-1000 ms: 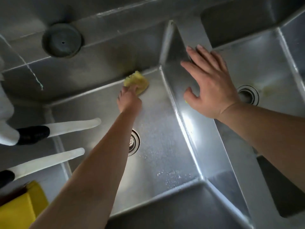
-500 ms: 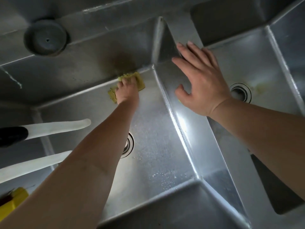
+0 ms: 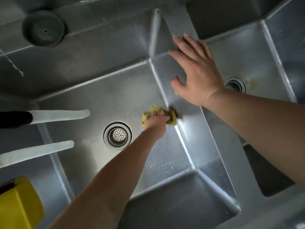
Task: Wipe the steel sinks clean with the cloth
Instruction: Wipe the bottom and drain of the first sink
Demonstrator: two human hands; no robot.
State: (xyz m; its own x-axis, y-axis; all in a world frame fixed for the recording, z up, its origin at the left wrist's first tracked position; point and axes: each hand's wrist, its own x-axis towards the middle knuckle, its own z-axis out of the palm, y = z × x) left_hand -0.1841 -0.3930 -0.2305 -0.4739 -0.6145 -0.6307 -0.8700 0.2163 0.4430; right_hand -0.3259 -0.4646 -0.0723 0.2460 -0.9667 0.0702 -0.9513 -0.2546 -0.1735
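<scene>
At frame centre, the left hand presses its curled fingers on the yellow cloth against the sink floor beside the divider. The right hand, fingers spread, rests flat on that divider.

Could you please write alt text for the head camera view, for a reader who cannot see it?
A person's left hand presses a yellow cloth against the floor of a steel sink, at its right wall beside the drain. The right hand rests open on the divider before a second sink.
</scene>
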